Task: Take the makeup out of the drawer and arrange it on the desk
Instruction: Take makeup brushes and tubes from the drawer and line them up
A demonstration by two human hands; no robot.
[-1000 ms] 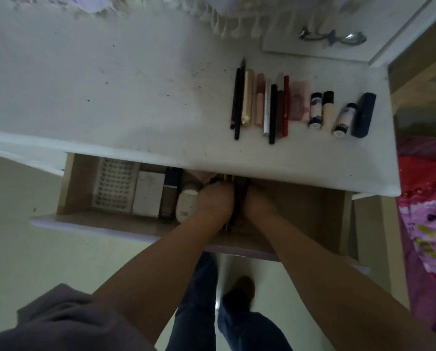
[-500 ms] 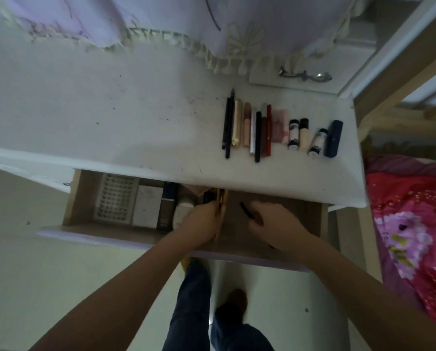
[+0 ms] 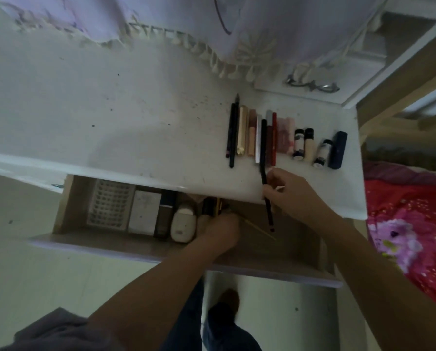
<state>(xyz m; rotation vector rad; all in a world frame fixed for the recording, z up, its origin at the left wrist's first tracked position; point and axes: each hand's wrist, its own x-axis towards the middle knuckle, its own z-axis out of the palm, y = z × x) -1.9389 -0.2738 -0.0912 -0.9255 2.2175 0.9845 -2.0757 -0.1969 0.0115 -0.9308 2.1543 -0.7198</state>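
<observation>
The drawer [image 3: 141, 245] is pulled out below the white desk [image 3: 110, 117]. My right hand [image 3: 291, 197] is over the desk's front edge, shut on a black pencil [image 3: 269, 214] whose lower end hangs over the drawer. Its upper end points at the row of makeup [image 3: 252, 134] lying side by side on the desk: pencils, tubes, small bottles [image 3: 299, 144] and a navy case [image 3: 338, 150]. My left hand [image 3: 218, 230] is inside the drawer, curled over dark, gold-trimmed sticks [image 3: 212, 206]. A thin wooden stick [image 3: 258, 229] lies on the drawer floor.
The drawer's left part holds a white lattice tray [image 3: 109, 203], a white box [image 3: 144, 211], a dark bottle [image 3: 165, 215] and a white rounded container [image 3: 184, 224]. A fringed cloth [image 3: 212, 34] hangs over the desk's back. A bed with a red blanket [image 3: 412, 219] stands right.
My right hand has come up out of the drawer to the desk's front edge with the black pencil. My left hand has stayed in the drawer. The view has tilted up.
</observation>
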